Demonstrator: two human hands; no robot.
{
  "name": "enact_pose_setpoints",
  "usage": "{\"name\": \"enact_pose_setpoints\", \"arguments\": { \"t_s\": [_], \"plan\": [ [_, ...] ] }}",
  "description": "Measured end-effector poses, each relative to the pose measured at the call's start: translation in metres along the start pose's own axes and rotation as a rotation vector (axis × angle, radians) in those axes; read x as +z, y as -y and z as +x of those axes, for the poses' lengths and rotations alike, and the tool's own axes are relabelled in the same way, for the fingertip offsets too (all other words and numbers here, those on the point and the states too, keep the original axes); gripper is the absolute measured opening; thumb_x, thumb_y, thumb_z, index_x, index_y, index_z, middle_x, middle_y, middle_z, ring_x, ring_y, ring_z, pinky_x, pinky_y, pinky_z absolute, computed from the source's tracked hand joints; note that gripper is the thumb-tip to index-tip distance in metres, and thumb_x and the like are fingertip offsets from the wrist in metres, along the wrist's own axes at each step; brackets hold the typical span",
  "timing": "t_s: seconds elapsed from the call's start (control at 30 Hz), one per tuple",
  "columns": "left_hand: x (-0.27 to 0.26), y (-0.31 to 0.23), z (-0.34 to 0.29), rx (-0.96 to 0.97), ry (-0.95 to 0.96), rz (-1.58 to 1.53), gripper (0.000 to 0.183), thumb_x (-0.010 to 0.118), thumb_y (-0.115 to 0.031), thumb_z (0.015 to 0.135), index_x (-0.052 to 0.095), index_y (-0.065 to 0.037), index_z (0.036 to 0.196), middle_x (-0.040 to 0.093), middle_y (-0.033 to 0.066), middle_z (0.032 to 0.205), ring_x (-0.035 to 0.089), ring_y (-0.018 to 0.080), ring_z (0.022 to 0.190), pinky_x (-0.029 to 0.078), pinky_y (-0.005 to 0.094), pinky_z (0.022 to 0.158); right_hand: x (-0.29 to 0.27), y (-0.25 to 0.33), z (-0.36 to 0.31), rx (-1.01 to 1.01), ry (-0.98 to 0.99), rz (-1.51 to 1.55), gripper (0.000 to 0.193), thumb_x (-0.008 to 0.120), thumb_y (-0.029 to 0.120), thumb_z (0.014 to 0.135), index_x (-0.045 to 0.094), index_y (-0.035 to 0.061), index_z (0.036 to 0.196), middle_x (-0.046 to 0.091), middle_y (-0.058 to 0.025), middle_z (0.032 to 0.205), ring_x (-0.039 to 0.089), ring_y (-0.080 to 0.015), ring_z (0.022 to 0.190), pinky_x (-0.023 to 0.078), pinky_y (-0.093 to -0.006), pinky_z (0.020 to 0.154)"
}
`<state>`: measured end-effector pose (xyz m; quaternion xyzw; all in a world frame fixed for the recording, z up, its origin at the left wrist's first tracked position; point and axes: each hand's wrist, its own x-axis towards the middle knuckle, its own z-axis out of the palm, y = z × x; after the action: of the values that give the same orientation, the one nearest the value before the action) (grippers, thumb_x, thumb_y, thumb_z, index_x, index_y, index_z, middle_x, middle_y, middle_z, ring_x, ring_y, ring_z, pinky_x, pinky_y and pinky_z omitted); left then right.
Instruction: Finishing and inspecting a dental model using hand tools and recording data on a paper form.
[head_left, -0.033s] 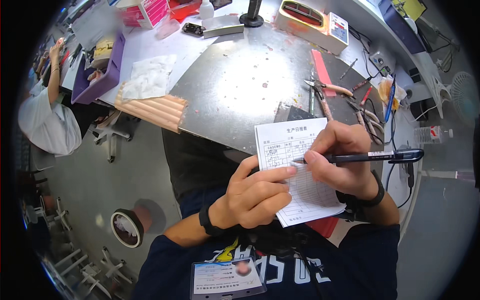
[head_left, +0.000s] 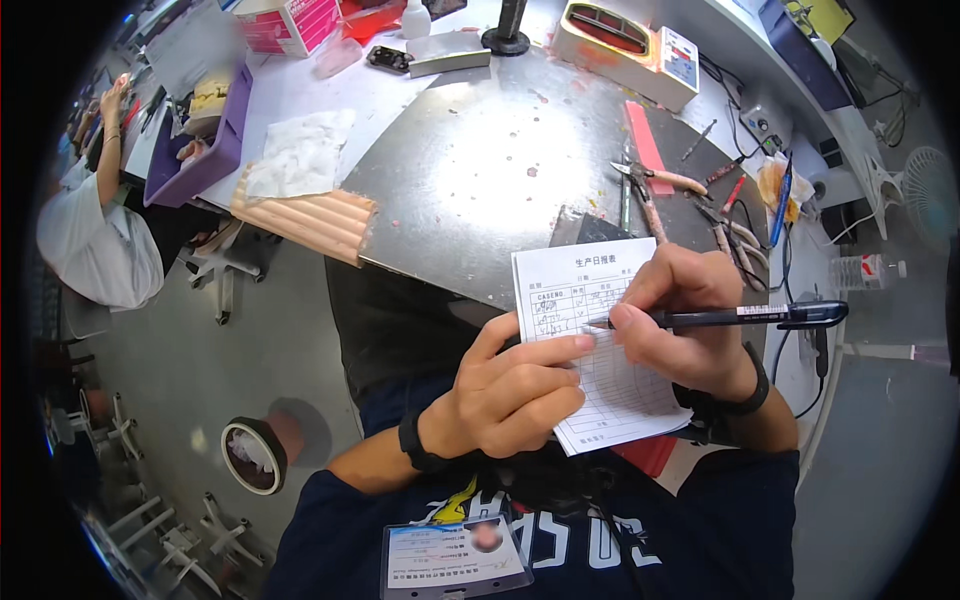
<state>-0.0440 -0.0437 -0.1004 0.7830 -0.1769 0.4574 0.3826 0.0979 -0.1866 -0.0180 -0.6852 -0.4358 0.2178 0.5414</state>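
A white pad of printed forms [head_left: 622,390] with a ruled table and some handwriting in its top rows lies tilted at the table's near edge. My left hand [head_left: 520,392] grips the pad along its left side, index finger stretched across the rows and the other fingers curled. In my right hand [head_left: 690,320] is a black pen [head_left: 700,317], pinched between thumb and fingers. Its tip is at the upper rows, just above my left index fingertip. Whether the tip touches the paper, I cannot tell.
Pliers [head_left: 650,195], a pink strip [head_left: 648,145] and thin tools lie right on the metal worktop [head_left: 450,170]. A ridged wooden block [head_left: 305,220] juts out at left, near a purple bin [head_left: 225,140]. A waste bin [head_left: 237,470] stands on the floor; a co-worker [head_left: 100,235] sits far left.
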Motion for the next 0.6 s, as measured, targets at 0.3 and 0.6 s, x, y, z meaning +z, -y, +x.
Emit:
{"name": "enact_pose_setpoints", "arguments": {
  "t_s": [0.3, 0.6],
  "plan": [
    [0.001, -0.0028, -0.0011, -0.002, 0.007, 0.014, 0.009, 0.064, -0.003, 0.081, 0.059, -0.006, 0.089, 0.061, 0.0037, 0.083, 0.07, 0.025, 0.101, 0.051, 0.0438, 0.084, -0.0014, -0.0028, 0.0014, -0.077, 0.025, -0.071, 0.021, 0.074, 0.004, 0.08, 0.057, 0.0007, 0.07, 0.06, -0.0011, 0.058, 0.055, -0.0024, 0.05, 0.038, -0.0186, 0.045],
    [0.0003, -0.0016, -0.0011, 0.0, 0.0, 0.005, 0.009, 0.063, -0.004, 0.081, 0.059, -0.006, 0.089, 0.061, 0.0037, 0.082, 0.07, 0.0248, 0.101, 0.051, 0.0436, 0.084, -0.0026, -0.0008, 0.0014, -0.066, 0.037, -0.092, 0.02, 0.074, 0.004, 0.08, 0.057, 0.0012, 0.07, 0.06, -0.0011, 0.059, 0.055, -0.0034, 0.05, 0.039, -0.0197, 0.045]
  ]
}}
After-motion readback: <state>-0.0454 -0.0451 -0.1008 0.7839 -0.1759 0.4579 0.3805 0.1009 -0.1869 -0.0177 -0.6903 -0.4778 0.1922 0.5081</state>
